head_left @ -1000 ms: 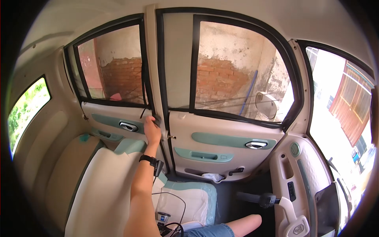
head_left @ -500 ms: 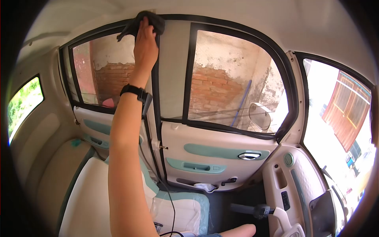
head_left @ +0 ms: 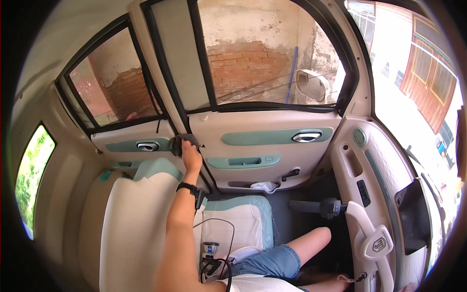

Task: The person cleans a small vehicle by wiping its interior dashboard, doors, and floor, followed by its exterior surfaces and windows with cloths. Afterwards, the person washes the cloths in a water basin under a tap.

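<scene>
My left hand (head_left: 191,156) is closed on a dark grey cloth (head_left: 178,145), low on the door pillar (head_left: 170,104) between the two side windows. The cloth bunches out to the left of my fingers, beside the striker bolt (head_left: 202,146). A black band with a dark device (head_left: 188,188) is on my left wrist. The rear door handle (head_left: 148,146) is a short way left of the cloth. My right hand cannot be made out.
The front door panel (head_left: 253,124) has a handle (head_left: 307,136) and a window crank (head_left: 291,174). Below are a seat (head_left: 233,219), a cable (head_left: 233,236) and my bent leg (head_left: 311,243). A steering wheel (head_left: 360,219) is at the lower right.
My left hand went up the pillar with the cloth to the roof edge, then came back down to the pillar's lower part. The view has also shifted.
</scene>
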The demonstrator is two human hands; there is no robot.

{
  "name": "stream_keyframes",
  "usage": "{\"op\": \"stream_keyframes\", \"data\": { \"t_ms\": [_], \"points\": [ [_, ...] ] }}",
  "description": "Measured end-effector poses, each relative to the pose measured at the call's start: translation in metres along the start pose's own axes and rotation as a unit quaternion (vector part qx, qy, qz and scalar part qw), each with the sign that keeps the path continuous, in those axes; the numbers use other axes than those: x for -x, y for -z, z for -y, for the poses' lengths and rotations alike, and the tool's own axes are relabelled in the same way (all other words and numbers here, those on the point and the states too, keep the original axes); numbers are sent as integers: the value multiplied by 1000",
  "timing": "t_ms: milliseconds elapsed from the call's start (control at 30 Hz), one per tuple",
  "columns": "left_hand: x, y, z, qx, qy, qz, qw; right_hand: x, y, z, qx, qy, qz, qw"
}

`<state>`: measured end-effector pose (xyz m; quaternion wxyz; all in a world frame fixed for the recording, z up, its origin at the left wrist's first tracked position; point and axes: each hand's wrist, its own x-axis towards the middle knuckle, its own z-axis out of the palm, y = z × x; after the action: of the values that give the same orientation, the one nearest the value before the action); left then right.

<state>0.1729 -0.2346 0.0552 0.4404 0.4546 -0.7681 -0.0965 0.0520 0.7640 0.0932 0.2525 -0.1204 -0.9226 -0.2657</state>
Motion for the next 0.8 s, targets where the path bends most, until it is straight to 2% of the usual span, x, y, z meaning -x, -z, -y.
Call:
{"op": "stream_keyframes", "data": {
  "t_ms": [100,167,200,267,300,333,400,433,467,500,567,600,633,667,700,733,800],
  "points": [
    [-11,13,-30,33,17,9,999,5,1,9,-15,20,-137,990],
    [-23,3,-62,-9,-131,-148,980,1,8,9,-19,48,-228,972],
    [-21,-11,-78,-7,-132,-140,981,-2,13,7,-12,50,-223,974],
    [-15,-51,-124,-117,-134,-228,957,-6,20,12,36,74,-285,955],
    [-15,-62,-141,-110,-140,-224,958,-4,23,23,-256,-29,-206,944],
    [-11,-67,-156,-110,-168,-180,963,-4,29,23,-249,-33,-202,947],
    [1,-78,-181,-108,-194,-124,967,-12,44,21,-4,90,-301,949],
    [4,-81,-192,-87,-269,-79,956,-18,65,36,-119,92,-313,938],
    [3,-82,-198,-65,-341,-33,937,-22,68,42,-114,97,-307,940],
    [0,-81,-200,-63,-342,-22,937,-25,66,46,-103,83,-236,963],
    [-9,-80,-201,-55,-453,18,890,-21,52,37,-68,45,-84,993],
    [-20,-70,-195,-97,-487,40,867,-14,43,24,-45,20,-4,999],
    [-30,-60,-182,-141,-505,50,850,-7,32,10,-21,-9,74,997],
    [-36,-45,-168,-149,-479,14,865,2,16,-4,-2,-42,151,988],
    [-40,-30,-147,-170,-436,-9,884,7,-20,-23,-41,8,7,999],
    [-44,-28,-112,-152,-404,-47,901,20,-49,-40,-81,58,-136,986],
    [-37,-22,-73,-218,-373,-102,896,25,-51,-38,-104,11,-137,985]
  ]
}}
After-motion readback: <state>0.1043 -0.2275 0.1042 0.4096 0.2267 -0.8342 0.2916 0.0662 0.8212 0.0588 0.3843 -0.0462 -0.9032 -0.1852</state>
